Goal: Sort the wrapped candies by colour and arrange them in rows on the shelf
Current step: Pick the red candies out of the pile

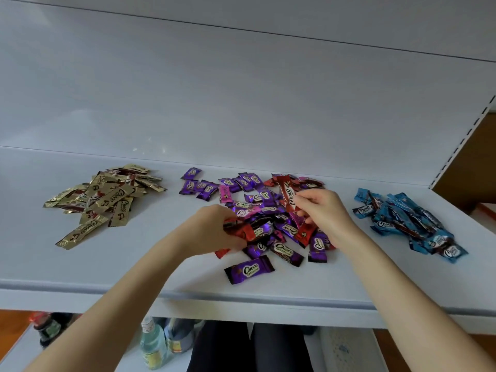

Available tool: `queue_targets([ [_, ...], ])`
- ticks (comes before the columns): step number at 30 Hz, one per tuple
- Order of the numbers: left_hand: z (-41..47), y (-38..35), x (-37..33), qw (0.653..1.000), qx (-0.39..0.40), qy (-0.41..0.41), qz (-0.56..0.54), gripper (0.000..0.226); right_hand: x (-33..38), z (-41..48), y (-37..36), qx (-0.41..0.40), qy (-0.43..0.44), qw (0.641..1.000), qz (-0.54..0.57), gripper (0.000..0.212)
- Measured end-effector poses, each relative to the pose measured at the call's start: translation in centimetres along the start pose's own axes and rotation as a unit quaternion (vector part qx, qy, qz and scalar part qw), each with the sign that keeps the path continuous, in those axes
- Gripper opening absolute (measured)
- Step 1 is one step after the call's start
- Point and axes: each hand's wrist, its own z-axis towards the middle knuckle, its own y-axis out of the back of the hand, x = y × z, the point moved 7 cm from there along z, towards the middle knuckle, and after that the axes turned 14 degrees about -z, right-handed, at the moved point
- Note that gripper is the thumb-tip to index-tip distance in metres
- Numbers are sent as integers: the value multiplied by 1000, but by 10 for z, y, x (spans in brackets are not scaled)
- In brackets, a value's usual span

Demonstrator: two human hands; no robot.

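Candies lie in three heaps along the shelf (67, 267): a gold heap (107, 200) at the left, a mixed heap (265, 208) of purple, pink and red in the middle, and a blue heap (405, 218) at the right, each well apart from the next. Both hands are over the mixed heap. The left hand (212, 229) is at its near left edge, fingers curled round a red bunch (241, 230) of wrappers; how many it holds cannot be told. One more red wrapper pokes out from under that hand, flat on the shelf. The right hand (324, 210) is at the heap's right side, thumb and fingertips pinching the near end of a red stick (288, 196), which slants up and away towards the back wall, lifted clear of the candies beneath. A second red piece (304, 233) lies just below this hand, among purple ones. One purple candy (249, 269) sits alone in front of the heap, near the shelf's front lip. Below the shelf, bottles (153, 345) stand on a lower level.
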Motion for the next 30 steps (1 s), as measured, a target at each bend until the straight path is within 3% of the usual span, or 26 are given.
queue_targets([
  [2, 5, 10, -2, 990, -58, 5, -130, 23, -7, -6, 6, 2, -11, 999, 41, 13],
  [4, 13, 16, -6, 955, -104, 3, -277, 28, -7, -13, 9, 7, 4, 997, 77, 13],
  [9, 34, -20, -44, 893, -12, 14, -450, 20, 6, -23, 11, 34, 70, 995, 67, 18],
  [11, 42, -26, -53, 869, -21, 27, -494, 22, 3, -22, 19, 19, 83, 996, 32, 17],
  [14, 50, -23, -54, 833, -65, 63, -547, 11, -18, -14, 34, -19, 51, 985, -165, 32],
  [16, 52, -24, -55, 808, -71, 78, -580, 8, -34, -11, 29, 20, 8, 949, -315, 51],
  [18, 54, -27, -58, 790, -57, 80, -605, 7, -39, -12, 20, 52, -6, 928, -370, 52],
  [25, 65, -34, -47, 884, -46, 79, -458, 12, -45, -4, 23, 89, -22, 951, -297, 45],
  [30, 73, -40, -45, 898, -41, 71, -433, 11, -47, 2, 21, 99, -31, 951, -291, 44],
])
